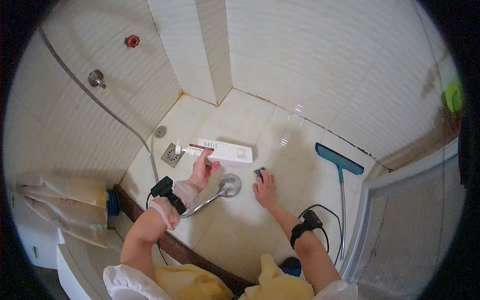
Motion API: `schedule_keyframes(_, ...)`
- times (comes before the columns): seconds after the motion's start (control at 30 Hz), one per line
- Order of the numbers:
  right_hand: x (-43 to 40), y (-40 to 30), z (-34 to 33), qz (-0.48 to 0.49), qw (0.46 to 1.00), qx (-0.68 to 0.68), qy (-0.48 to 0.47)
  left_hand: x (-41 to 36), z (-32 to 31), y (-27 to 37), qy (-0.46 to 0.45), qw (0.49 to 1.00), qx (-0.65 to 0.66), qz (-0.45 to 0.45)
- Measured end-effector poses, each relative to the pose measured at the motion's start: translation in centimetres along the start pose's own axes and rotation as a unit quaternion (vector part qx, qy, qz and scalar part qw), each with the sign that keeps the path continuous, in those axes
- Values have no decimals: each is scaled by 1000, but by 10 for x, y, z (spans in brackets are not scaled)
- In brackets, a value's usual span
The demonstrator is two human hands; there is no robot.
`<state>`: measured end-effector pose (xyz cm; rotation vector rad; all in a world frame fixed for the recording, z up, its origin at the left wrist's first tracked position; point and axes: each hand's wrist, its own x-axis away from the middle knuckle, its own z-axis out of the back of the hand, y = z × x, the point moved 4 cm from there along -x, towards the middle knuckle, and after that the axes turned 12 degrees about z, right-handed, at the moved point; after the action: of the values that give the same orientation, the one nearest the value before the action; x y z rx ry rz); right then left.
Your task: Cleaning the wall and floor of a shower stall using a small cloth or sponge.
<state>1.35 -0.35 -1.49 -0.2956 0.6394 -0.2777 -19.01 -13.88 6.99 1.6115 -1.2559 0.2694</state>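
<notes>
A white, box-shaped pump bottle bearing printing is held sideways in my left hand, its pump pointing left over the square floor drain. My right hand reaches low over the tiled floor, fingertips at a small dark clump. What the clump is, and whether my fingers grip it, I cannot tell. A chrome shower head lies between my two hands, its handle running down-left behind my left wrist. Both forearms wear black strapped devices with cables.
A teal floor squeegee stretches along the right side beside a grey door frame. The metal shower hose hangs along the left wall. There, a red valve knob sticks out. A brown sill crosses near my knees.
</notes>
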Motion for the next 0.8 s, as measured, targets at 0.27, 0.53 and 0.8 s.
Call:
schedule_keyframes(0.27, 52, -83, -60, -118, 846, -497, -153, -20, 15, -1, 92, 989, -46, -110)
schedule_keyframes(0.53, 31, -79, -124, -249, 841, -452, -161, -7, 40, 12, 133, 975, -66, -165)
schedule_keyframes(0.8, 22, -70, -24, -214, 845, -489, -36, 0, 52, 21, 148, 969, -79, -179)
